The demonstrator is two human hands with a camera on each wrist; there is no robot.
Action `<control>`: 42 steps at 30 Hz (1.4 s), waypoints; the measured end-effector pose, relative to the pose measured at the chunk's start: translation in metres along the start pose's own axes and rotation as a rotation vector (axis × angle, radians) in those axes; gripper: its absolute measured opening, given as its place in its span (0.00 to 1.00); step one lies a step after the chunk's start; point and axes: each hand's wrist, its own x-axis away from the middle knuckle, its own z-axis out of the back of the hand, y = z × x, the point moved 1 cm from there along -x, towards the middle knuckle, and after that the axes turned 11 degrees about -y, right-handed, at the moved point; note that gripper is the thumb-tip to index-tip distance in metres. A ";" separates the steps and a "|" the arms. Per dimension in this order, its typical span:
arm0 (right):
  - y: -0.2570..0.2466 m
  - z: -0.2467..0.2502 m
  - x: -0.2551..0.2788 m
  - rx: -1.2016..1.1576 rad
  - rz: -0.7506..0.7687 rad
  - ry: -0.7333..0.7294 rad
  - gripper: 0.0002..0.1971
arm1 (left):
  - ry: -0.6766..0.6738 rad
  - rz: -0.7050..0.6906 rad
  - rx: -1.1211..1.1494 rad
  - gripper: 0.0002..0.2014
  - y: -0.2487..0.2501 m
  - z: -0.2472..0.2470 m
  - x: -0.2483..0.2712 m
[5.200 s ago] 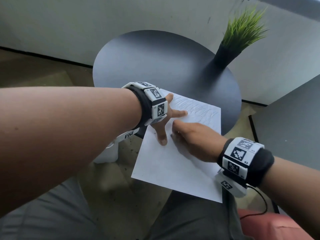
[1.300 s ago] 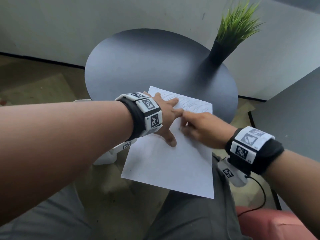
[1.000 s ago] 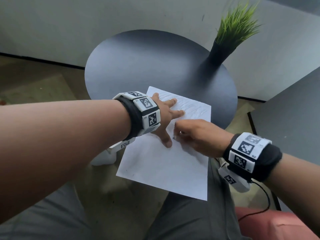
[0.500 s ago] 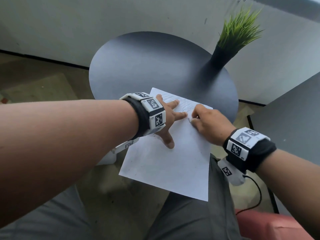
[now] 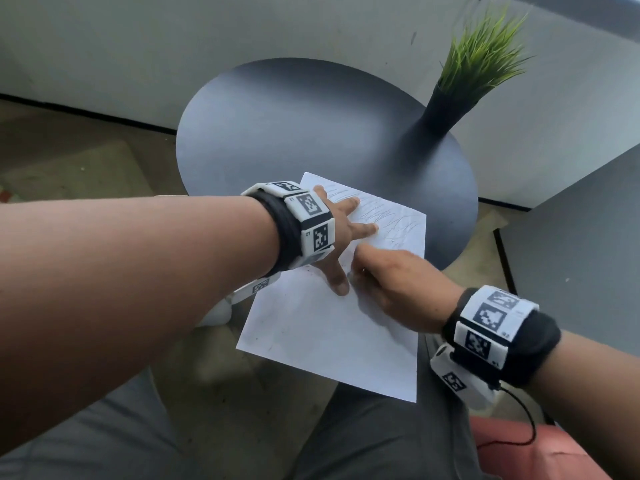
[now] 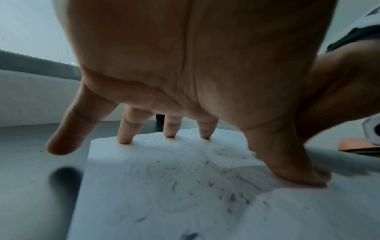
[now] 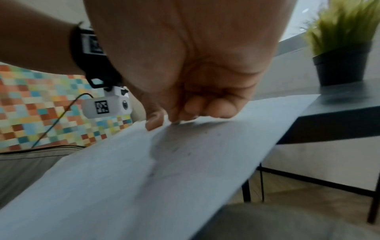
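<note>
— So, where's the sheet (image 5: 329, 334)?
— On the table (image 5: 311, 126), at its 6 o'clock edge. The far half rests on the top. The near half hangs off over the person's lap (image 5: 381, 445).
— And the hands?
— Both are on it. The left hand (image 5: 341, 233) lies at the sheet's 11 o'clock, flat, with its fingers straight and spread. The wrist view shows three fingertips (image 6: 125, 136) and the thumb (image 6: 287, 170) pressing on the paper. The little finger (image 6: 65, 142) sits off the sheet's edge, over the table.
— Is it gripping anything?
— No, it only presses down.
— And the right hand (image 5: 398, 289)?
— It's at about 4 o'clock of the left hand, near the sheet's middle and just beside the left thumb. Its fingers are curled in, and the thumb and fingertips meet the paper. Whether they pinch something small there I cannot tell, because the tips hide it.
— Anything on the sheet?
— Pencil scribbles (image 5: 388, 216) at its 1 o'clock end, beyond the left fingers, and dark crumbs (image 6: 226, 194) scattered under the left palm.
— Anything else on the table?
— A plant (image 5: 481, 53) in a dark pot (image 5: 443, 112) at the table's 2 o'clock, well apart from the sheet.
— On the wrists?
— Black bands (image 5: 491, 327) with white marker tiles.
</note>
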 end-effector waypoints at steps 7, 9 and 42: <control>0.040 0.019 -0.011 -0.012 -0.340 0.171 0.06 | 0.003 0.004 0.007 0.58 0.000 0.000 -0.001; 0.018 0.005 -0.007 0.041 -0.160 0.086 0.07 | 0.008 -0.004 -0.005 0.58 0.000 0.000 -0.002; 0.017 0.009 -0.005 -0.014 0.052 -0.040 0.05 | 0.009 0.014 0.045 0.57 0.002 -0.001 -0.003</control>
